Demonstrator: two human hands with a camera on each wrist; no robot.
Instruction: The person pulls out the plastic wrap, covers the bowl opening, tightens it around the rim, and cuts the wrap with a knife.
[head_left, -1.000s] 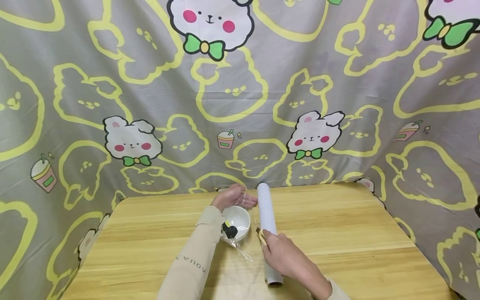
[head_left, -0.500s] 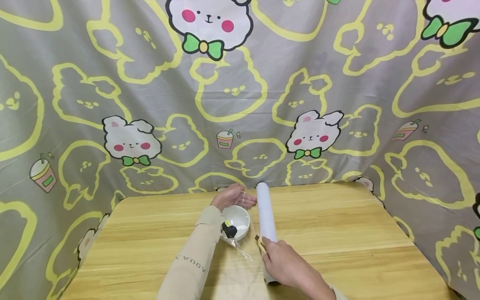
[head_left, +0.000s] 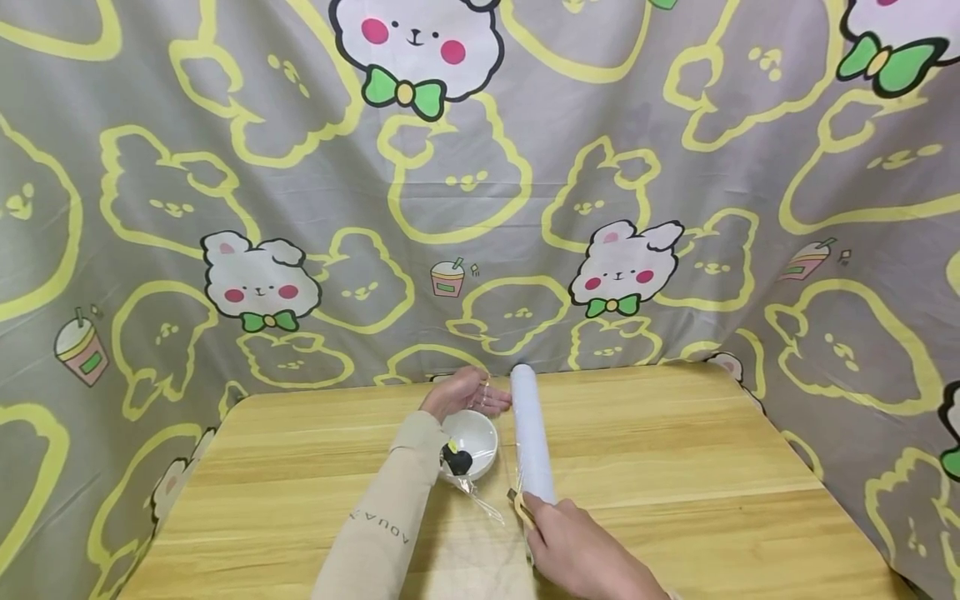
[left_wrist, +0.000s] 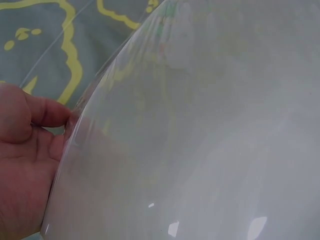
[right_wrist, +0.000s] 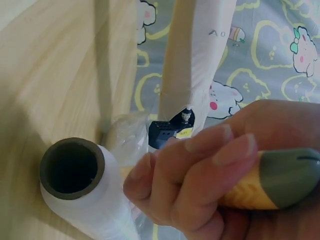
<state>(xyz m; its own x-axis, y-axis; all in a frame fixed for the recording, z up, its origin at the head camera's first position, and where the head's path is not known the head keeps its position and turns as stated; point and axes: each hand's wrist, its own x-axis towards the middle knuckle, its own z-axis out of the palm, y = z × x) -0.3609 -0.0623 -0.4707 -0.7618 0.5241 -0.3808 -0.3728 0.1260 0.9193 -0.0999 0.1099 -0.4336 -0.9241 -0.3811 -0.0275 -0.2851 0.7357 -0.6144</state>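
Note:
In the head view my left hand is beyond a white bowl, its thumb and fingers pinching the edge of clear cling film. That film spreads over the bowl, with a bunched end lying on the near side. To the right, a long roll of cling film lies on the table, pointing away from me. My right hand grips a utility knife with a yellow and grey handle. Its dark tip is against the left side of the roll, toward the near end.
A wood-grain table reaches back to a grey curtain printed with cartoon animals, which also hangs on both sides. A small black device is strapped at the left wrist, overlapping the bowl in the head view.
My right hand has slid the utility knife along the roll toward me, to its near end. My left hand keeps its place, still pinching the cling film.

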